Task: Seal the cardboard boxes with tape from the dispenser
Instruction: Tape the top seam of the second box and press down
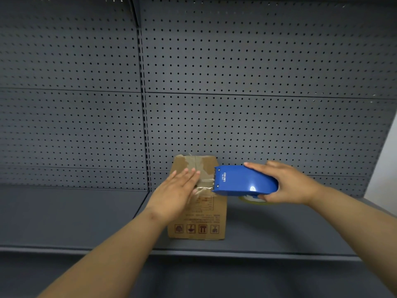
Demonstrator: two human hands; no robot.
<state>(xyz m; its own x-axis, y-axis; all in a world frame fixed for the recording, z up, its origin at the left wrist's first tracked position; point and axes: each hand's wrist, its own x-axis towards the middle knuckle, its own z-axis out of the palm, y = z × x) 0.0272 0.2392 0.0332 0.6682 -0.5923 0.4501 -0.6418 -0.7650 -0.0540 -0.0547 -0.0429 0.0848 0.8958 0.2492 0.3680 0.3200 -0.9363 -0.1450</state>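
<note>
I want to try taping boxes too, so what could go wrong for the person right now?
The clear tape looks crinkled, so it might stick wrinkled on the cardboard box. The left hand lies flat close to the blue dispenser held by the right hand; its cutting edge could nick a finger.

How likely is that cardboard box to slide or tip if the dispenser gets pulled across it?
The cardboard box looks small and taller than wide, so probably light and apt to slide on the smooth shelf. The left hand pressing flat on top should steady it. Its top looks torn and creased, so likely soft under the tape dispenser that the right hand holds.
</note>
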